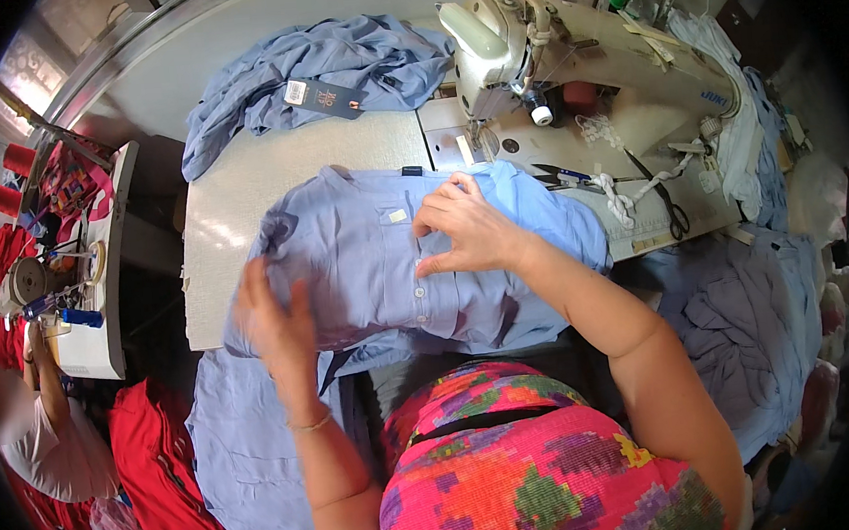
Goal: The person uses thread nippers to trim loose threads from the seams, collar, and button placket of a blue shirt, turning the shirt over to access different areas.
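Observation:
A light blue buttoned shirt (364, 245) lies spread on the white sewing table (241, 179), hanging over the near edge. My left hand (276, 320) presses flat on its lower left part, blurred, fingers apart. My right hand (466, 231) rests on the shirt's button placket near the collar, fingertips pinching the cloth. A small white label (397, 215) shows on the shirt just left of my right hand.
A white sewing machine (567, 53) stands at the back right, scissors (671, 203) and white cord (622, 197) beside it. Another blue garment with a dark tag (323, 80) lies behind. Blue cloth piles (743, 312) sit right, red cloth (163, 461) left, where another person (32, 430) works.

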{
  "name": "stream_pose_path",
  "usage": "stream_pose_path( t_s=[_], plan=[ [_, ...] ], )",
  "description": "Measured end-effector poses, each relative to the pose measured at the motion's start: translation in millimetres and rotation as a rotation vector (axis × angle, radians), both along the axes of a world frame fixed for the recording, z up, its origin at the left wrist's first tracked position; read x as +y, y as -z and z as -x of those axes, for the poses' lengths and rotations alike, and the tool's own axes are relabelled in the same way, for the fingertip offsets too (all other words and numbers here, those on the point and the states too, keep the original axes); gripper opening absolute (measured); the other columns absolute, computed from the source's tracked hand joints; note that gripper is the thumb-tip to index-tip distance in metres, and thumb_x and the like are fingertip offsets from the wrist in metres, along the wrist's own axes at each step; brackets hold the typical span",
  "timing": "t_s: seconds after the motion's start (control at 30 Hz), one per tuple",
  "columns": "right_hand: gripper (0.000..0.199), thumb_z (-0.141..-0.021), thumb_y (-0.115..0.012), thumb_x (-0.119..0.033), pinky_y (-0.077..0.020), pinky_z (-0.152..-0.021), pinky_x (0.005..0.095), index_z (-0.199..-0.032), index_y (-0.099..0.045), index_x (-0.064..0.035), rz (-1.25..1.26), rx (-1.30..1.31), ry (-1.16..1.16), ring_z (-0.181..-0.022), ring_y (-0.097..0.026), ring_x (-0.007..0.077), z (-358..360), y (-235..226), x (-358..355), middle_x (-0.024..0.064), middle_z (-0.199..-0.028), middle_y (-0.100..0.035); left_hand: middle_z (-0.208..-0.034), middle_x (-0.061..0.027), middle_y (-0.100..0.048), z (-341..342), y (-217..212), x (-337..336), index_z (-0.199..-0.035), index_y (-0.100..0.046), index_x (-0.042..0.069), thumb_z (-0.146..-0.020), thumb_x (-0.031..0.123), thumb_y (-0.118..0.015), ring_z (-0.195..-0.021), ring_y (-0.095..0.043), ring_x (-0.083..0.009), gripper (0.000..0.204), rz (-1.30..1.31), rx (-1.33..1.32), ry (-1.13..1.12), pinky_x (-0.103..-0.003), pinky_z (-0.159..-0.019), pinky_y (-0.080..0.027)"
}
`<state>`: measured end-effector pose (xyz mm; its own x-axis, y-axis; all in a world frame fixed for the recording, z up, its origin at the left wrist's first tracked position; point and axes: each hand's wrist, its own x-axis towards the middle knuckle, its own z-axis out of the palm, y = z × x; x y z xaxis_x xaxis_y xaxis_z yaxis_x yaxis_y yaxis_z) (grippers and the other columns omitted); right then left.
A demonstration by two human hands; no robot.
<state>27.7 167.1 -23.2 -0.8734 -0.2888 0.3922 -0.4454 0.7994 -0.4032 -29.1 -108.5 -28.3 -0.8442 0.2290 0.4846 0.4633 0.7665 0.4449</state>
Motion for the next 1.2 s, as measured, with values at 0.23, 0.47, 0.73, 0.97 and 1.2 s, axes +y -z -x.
stream_pose_path(
  t_s=[0.23, 0.47, 0.73, 0.97, 1.2],
  plan=[
    [0.037, -0.073, -0.067, -0.047, -0.0290, -0.093, 0.0410, -0.074, -0.056, -0.0116, -0.079, 0.008, -0.044, -0.082, -0.053, 0.0176, -3, -1, -2, -0.0017, -0.076, -0.056, -0.106, -0.0193, -0.056, 13, 18, -45, -0.106, -0.053, 0.002, -0.082, 0.013, -0.062, -0.100, -0.053, -0.0356, 0.028, 0.111, -0.016, -0.125, -0.043, -0.085, -0.039],
    [0.028, -0.077, -0.069, -0.030, -0.0382, -0.077, 0.0345, -0.072, -0.051, -0.0094, 0.212, 0.024, -0.013, -0.069, -0.053, 0.0199, 5, -3, -3, 0.0012, -0.070, -0.052, -0.097, -0.0267, -0.056, 101, -38, 4, -0.113, -0.045, -0.001, -0.079, -0.004, -0.051, -0.090, -0.055, -0.0465, 0.035, -0.045, 0.312, 0.032, -0.045, -0.076, -0.044],
    [0.021, -0.084, -0.060, -0.001, -0.0393, -0.063, 0.0204, -0.099, -0.046, -0.0042, 1.203, -0.279, 0.060, -0.074, -0.047, 0.0049, 39, -9, -11, -0.0012, -0.082, -0.051, -0.105, -0.0190, -0.058, 208, -130, 113, -0.115, -0.049, 0.003, -0.082, 0.009, -0.059, -0.096, -0.056, -0.0365, 0.035, 0.090, 0.461, 0.376, -0.043, -0.083, -0.043],
    [0.033, -0.085, -0.056, 0.002, -0.0407, -0.079, 0.0207, -0.115, -0.045, -0.0030, 1.259, -0.314, 0.062, -0.086, -0.050, 0.0072, 36, 15, 8, 0.0024, -0.090, -0.053, -0.133, -0.0215, -0.044, 92, -61, 55, -0.135, -0.037, 0.001, -0.082, 0.028, -0.065, -0.122, -0.041, -0.0381, 0.065, 0.251, -0.116, 0.345, -0.045, -0.103, -0.030],
    [0.028, -0.083, -0.056, 0.004, -0.0417, -0.083, 0.0220, -0.110, -0.050, -0.0004, 1.246, -0.339, 0.036, -0.090, -0.051, 0.0074, 40, 10, 3, 0.0019, -0.097, -0.054, -0.108, -0.0206, -0.055, -20, -1, -23, -0.099, -0.051, -0.002, -0.083, 0.022, -0.063, -0.103, -0.051, -0.0365, 0.031, 0.177, -0.121, 0.029, -0.043, -0.088, -0.038]
  ],
)
